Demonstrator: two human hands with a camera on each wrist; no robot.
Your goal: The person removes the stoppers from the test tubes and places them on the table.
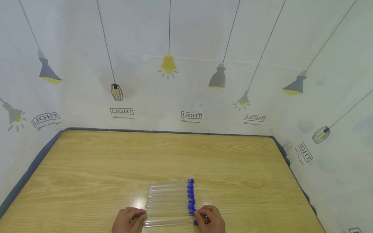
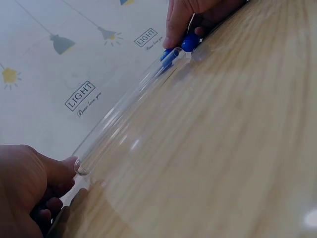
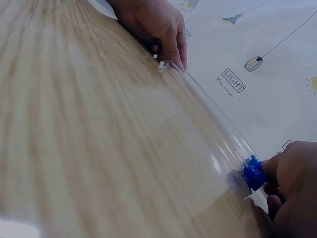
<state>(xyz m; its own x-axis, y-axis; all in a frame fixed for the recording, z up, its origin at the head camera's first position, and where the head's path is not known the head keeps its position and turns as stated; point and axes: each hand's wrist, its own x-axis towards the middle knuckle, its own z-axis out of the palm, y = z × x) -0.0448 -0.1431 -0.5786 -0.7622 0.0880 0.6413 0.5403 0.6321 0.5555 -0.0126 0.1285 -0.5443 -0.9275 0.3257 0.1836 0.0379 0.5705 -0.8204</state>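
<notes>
Several clear test tubes (image 1: 169,195) with blue caps lie side by side in a row on the wooden table, rounded ends to the left. My left hand (image 1: 128,220) is at the rounded ends, its index fingertip touching the end of a tube near the front of the row. At the other side my right hand (image 1: 211,219) has its fingertips against a blue cap (image 1: 192,211). One more test tube (image 1: 170,222) lies a little apart, closest to me, its cap partly hidden by the right hand. In the right wrist view a fingertip presses against the blue caps (image 3: 253,173).
The wood-grain table (image 1: 116,161) has a dark edge along its back and sides. Behind it hangs a pale wall covering (image 1: 145,97) printed with lamps and the word LIGHT. A bright reflection shows on the tabletop left of the tubes.
</notes>
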